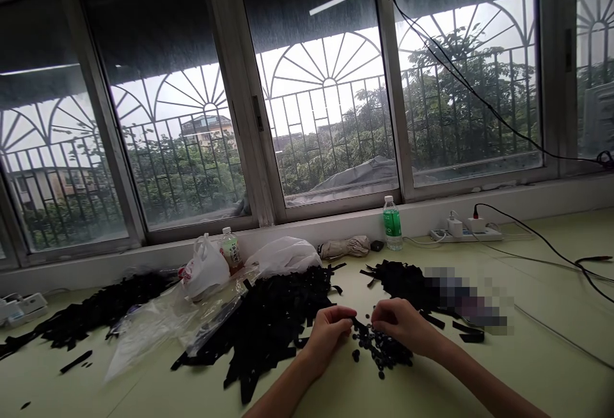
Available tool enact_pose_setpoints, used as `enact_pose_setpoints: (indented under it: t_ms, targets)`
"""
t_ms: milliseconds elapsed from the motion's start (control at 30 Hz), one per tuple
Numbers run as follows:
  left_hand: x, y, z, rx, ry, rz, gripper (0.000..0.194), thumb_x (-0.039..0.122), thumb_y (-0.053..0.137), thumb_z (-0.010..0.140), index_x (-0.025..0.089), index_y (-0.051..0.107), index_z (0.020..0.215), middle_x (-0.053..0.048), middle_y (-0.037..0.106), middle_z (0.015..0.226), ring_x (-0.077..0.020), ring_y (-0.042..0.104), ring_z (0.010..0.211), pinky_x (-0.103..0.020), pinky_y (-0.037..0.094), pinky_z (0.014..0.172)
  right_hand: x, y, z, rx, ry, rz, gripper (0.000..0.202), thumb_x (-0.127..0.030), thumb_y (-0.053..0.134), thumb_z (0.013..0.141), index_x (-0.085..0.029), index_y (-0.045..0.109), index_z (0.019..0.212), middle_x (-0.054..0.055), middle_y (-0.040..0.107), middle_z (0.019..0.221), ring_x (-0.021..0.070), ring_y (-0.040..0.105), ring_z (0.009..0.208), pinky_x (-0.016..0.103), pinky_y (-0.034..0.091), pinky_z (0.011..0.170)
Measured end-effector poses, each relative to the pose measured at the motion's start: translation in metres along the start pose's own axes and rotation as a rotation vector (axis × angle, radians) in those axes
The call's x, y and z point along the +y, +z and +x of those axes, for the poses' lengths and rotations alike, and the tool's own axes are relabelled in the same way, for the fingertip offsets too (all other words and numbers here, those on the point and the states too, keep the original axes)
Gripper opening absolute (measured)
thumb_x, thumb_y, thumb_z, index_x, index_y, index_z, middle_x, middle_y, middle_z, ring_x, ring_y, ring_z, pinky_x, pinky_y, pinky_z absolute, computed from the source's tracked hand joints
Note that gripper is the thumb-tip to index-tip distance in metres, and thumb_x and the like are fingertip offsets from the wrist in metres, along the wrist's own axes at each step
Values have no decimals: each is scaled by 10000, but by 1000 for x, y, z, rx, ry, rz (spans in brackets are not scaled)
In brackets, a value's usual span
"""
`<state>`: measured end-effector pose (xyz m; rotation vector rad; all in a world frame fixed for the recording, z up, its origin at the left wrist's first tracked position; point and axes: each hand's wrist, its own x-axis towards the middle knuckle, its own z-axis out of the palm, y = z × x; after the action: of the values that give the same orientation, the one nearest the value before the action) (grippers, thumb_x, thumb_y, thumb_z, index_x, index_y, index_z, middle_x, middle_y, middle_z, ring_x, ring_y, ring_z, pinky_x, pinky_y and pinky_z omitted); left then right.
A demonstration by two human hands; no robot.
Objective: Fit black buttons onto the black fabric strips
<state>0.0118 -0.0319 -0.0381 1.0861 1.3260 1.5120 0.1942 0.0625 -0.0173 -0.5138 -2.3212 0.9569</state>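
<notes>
My left hand [329,336] is closed in a pinch on one end of a black fabric strip [357,325]. Close beside it, my right hand [401,326] has its thumb and fingertips pressed together near the strip's other end; whatever is between them is too small to make out. Under and between both hands lies a loose pile of small round black pieces [382,355], some shiny, resembling buttons or snaps. Left of my hands spreads a large heap of black fabric strips [268,319]. Another heap of strips [400,277] sits just beyond my right hand.
Clear plastic bags [153,335] and a white carrier bag [206,268] lie left on the pale green table [551,367]. Two bottles, one green-labelled [392,225], stand by the window wall. A power strip [465,234] with cables is at the right. More strips [91,306] lie far left.
</notes>
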Motion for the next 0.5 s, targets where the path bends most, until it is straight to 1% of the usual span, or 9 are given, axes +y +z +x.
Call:
enact_pose_setpoints:
  t_ms: [67,167,333,500]
  targets:
    - [1,1,-1,-15,8,25,229,200,698,597,127,722,813,-2,582,622,-88,429,544,-222,306,540,-5,7,-1,-2,-8,67,141,-263,553,745,-161,646,715,11,613,619,136,532,583,223,392,535]
    - [3,3,-2,-28,17,46,230,213,715,589,127,725,802,-3,582,611,-90,428,535,-224,308,538,-6,15,-1,25,-14,111,130,-248,557,729,-162,655,722,15,633,637,144,555,604,225,409,553]
    - [5,8,-4,-28,17,90,191,194,707,591,122,731,767,-15,598,604,-92,434,535,-223,309,536,-4,21,-1,73,-9,110,129,-250,565,722,-163,660,721,11,636,631,140,545,592,225,403,542]
    - [4,9,-4,-60,22,108,181,159,687,588,120,743,755,-31,636,638,-101,459,569,-223,319,557,-6,26,-1,82,-10,144,108,-226,562,712,-157,645,707,3,627,614,131,538,578,216,399,539]
